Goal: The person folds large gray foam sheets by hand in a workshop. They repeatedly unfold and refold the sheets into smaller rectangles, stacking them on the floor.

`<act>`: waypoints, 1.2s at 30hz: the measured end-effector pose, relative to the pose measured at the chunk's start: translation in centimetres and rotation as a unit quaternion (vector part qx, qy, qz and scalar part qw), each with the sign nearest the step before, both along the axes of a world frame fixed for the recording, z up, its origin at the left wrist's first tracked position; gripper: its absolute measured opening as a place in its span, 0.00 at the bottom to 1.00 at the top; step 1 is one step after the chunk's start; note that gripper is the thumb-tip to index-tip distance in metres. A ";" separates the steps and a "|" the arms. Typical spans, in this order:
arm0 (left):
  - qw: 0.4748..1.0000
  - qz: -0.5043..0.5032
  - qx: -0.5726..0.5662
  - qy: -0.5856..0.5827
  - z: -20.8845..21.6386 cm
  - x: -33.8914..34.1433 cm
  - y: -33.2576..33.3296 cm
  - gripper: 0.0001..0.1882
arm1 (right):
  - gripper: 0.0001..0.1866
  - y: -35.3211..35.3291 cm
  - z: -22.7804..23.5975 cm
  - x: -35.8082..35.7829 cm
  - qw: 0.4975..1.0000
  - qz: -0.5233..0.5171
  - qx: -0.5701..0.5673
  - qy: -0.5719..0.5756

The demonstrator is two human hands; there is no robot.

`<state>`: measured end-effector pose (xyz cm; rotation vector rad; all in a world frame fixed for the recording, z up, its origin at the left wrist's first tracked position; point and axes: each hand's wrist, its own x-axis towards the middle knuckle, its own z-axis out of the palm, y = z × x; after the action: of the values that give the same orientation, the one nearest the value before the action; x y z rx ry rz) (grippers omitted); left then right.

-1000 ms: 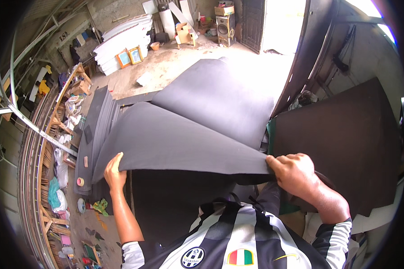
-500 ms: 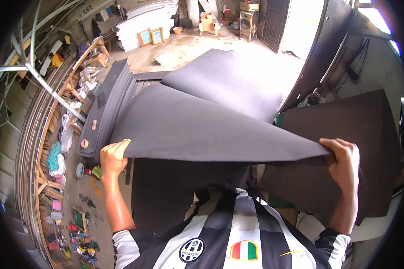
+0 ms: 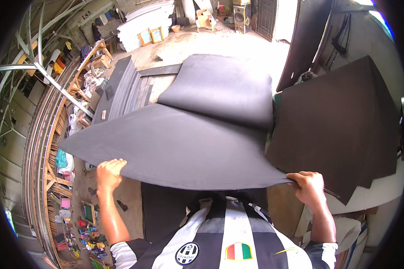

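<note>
**Both hands on the near edge of a big grey foam sheet**

You hold a large dark grey foam sheet [image 3: 179, 145] by its near edge, lifted in front of your chest. Your left hand [image 3: 108, 174] grips the edge near the sheet's left end: the fingers curl up over the rim and the sheet's underside rests against them. Your right hand [image 3: 309, 186] pinches the sheet's right corner, fingers closed tight on the thin edge, knuckles up. Between the two hands the edge sags in a shallow curve, and the sheet spreads away from you, wide and nearly flat.

Its far side meets a second grey sheet [image 3: 220, 87], which lies beyond it and overlaps it along a curved seam; whether the two are one folded piece you cannot tell from here.

To your right, a big dark brown board [image 3: 341, 125] lies tilted, just beside the sheet's right edge and close to your right hand. To your left, past the sheet's far left point, a stack of dark sheets [image 3: 119, 89] lies on the concrete floor [image 3: 220, 40]. Wooden frames and mixed clutter [image 3: 83, 96] run along the left wall. At the far end, a pile of white sheets [image 3: 146, 18] rests near a dark door [image 3: 265, 15].
</note>
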<state>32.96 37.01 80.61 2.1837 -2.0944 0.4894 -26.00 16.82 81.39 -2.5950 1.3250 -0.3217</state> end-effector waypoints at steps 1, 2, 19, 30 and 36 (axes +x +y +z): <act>1.000 -0.005 0.018 -0.001 -0.9 -0.3 1.8 0.19 | 0.13 1.7 -1.7 0.2 1.000 -0.007 0.015 0.004; 0.999 -0.011 0.031 -0.004 -2.3 -0.2 3.8 0.17 | 0.12 3.1 -3.6 0.2 1.000 -0.011 0.028 -0.007; 0.986 -0.165 0.003 0.034 -2.2 -4.2 23.2 0.12 | 0.17 38.1 -8.0 -7.3 0.984 -0.162 0.065 -0.044; 0.984 -0.135 0.114 0.027 -6.6 -11.0 40.5 0.16 | 0.35 54.0 -13.7 -13.4 0.984 -0.125 0.123 0.020; 0.980 -0.135 0.135 0.058 -8.1 -14.1 48.2 0.16 | 0.30 61.8 -16.5 -16.3 0.982 -0.132 0.131 0.009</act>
<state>18.89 85.23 72.51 1.9440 -2.4616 0.0554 -42.25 78.57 64.85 -2.2162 1.6022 -0.1516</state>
